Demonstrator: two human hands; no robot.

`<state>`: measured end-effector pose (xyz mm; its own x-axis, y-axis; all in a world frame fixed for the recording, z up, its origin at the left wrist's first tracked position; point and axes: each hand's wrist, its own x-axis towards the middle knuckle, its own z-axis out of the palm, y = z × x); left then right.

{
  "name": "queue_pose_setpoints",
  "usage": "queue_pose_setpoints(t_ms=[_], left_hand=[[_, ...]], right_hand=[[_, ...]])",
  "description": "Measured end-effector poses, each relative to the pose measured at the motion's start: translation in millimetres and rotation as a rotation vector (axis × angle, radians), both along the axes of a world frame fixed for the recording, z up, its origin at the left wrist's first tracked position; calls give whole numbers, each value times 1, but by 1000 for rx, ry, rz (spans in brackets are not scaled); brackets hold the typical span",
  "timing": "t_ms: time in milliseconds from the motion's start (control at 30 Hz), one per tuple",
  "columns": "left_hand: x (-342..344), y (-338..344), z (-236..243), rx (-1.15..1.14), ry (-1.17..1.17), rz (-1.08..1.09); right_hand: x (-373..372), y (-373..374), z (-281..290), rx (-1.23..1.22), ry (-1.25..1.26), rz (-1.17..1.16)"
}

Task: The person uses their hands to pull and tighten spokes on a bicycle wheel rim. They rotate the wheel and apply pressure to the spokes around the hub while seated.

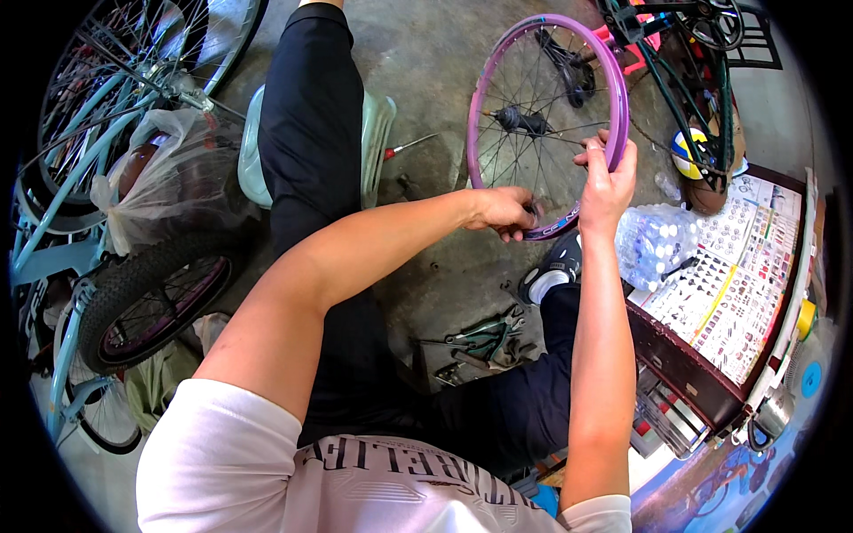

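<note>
A purple bicycle wheel [615, 80] without a tyre stands tilted in front of me, with black spokes and a black hub [522, 122]. My right hand [606, 182] is closed round the rim's near right side, thumb and fingers on either face. At the lower part of the rim, my left hand [504, 213] has its fingers bent in against the rim and spoke ends. Whether a small part is pinched between those fingertips is hidden.
Pliers and other hand tools [489, 342] lie between my legs. A red-handled screwdriver [410, 146] is by the pale green stool [380, 133]. Bottled water [657, 244] rests on a chart-covered cabinet [742, 275] at right. Bicycles and a loose tyred wheel [160, 298] crowd the left.
</note>
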<state>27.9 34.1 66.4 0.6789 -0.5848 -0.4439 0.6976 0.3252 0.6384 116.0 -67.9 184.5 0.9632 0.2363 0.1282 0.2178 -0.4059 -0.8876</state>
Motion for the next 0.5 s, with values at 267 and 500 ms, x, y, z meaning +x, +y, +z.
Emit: queue_pose_setpoints(t_ms=[267,500], left_hand=[[3,1,-8,4,14,-15],[-6,-12,-4,686,-407,7]], right_hand=[[-1,3,-1,13,9,-25],[4,-1,-2,27,23,-12]])
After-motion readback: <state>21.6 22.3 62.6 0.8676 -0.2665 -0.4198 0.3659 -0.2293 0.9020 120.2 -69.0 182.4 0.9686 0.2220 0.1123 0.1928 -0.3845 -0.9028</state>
